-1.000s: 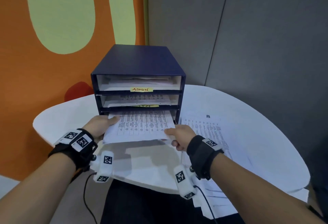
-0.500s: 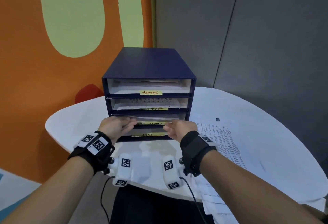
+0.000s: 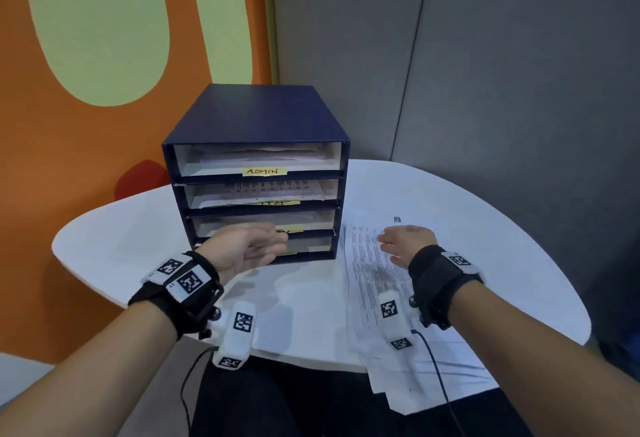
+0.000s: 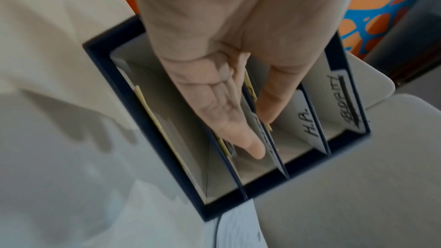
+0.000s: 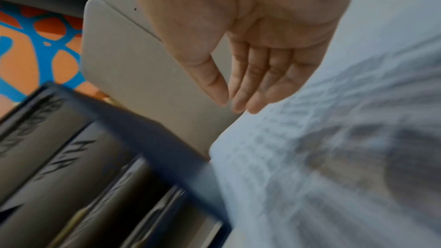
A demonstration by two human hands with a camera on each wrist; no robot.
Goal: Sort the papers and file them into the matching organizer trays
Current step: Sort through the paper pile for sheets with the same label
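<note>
A dark blue organizer (image 3: 256, 118) with several stacked trays stands on the white table (image 3: 114, 249). Yellow labels mark the trays; the top one reads ADMIN (image 3: 265, 171), and sheets lie in the upper trays. My left hand (image 3: 252, 249) hovers open in front of the lower trays with straight fingers and holds nothing; in the left wrist view the left hand (image 4: 241, 120) points at the tray fronts. My right hand (image 3: 403, 241) is flat and open over the pile of printed papers (image 3: 377, 284) to the right of the organizer. In the right wrist view its fingers (image 5: 253, 90) hover just above the pile of papers (image 5: 310, 157).
The paper pile overhangs the table's near edge (image 3: 415, 388). An orange and green wall (image 3: 86, 56) rises at the left, grey panels (image 3: 485, 73) behind. Cables (image 3: 440, 384) hang from the wrist cameras.
The printed sheet that both hands held has gone into a lower tray. My left hand has drawn back from the tray. My right hand has moved right onto the paper pile.
</note>
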